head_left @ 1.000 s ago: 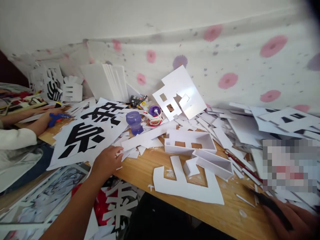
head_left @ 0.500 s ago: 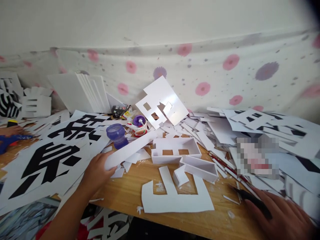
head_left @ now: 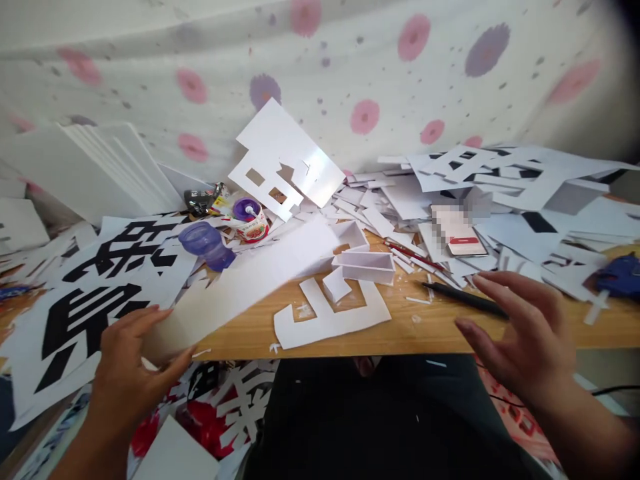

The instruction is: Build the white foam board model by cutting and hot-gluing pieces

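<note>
My left hand [head_left: 127,367] grips the near end of a long white foam-board strip [head_left: 245,283] that slants up across the wooden table [head_left: 435,330] toward its middle. My right hand [head_left: 520,333] hovers open, fingers spread, just in front of a black pen-like knife [head_left: 463,298] lying on the wood; it holds nothing. Between the hands lies a flat white cut-out letter shape [head_left: 325,317]. Behind it stands a white foam-board letter with raised walls [head_left: 365,263].
Sheets printed with big black characters [head_left: 95,300] cover the left side. A purple cup [head_left: 205,243], a small red-and-white tub [head_left: 250,223], a leaning cut-out board [head_left: 285,163] and piles of white offcuts [head_left: 500,193] crowd the back. A blue tool [head_left: 620,277] lies far right. A flowered cloth hangs behind.
My left hand has taken hold of the long white strip and drawn it toward the table's near edge. My right hand has lifted off the black knife and opened. The view has swung right.
</note>
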A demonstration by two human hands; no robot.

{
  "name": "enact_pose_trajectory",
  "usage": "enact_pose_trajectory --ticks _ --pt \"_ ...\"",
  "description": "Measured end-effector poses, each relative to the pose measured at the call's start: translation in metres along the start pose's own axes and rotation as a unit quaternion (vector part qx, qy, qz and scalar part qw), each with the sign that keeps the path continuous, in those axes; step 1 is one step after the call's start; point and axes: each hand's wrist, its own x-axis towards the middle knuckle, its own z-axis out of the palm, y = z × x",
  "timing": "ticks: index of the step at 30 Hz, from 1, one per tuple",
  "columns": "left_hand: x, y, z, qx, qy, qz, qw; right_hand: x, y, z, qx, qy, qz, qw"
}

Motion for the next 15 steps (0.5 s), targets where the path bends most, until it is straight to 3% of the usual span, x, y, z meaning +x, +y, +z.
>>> enact_pose_trajectory --ticks 3,5,9,12,15 --pt "0.013 0.052 0.016 -0.032 0.041 0.179 0.983 0.013 -0.011 -0.011 0.019 -0.035 -0.025 0.999" --pt "0.015 0.094 0.036 -0.076 0.073 0.284 0.953 0.017 -0.013 -0.013 0.014 -0.102 -0.066 0.993" --pt "0.005 0.158 0.073 -0.157 0.071 0.313 0.934 0.008 -0.013 -0.005 0.015 -0.281 -0.107 0.954" --pt "0.0 0.172 0.083 -0.181 0.034 0.323 0.928 -0.006 -0.007 0.003 0.029 -0.339 -0.081 0.937" --pt "0.008 0.166 0.083 -0.221 -0.034 0.302 0.927 -0.013 0.01 0.002 0.04 -0.348 -0.064 0.934"
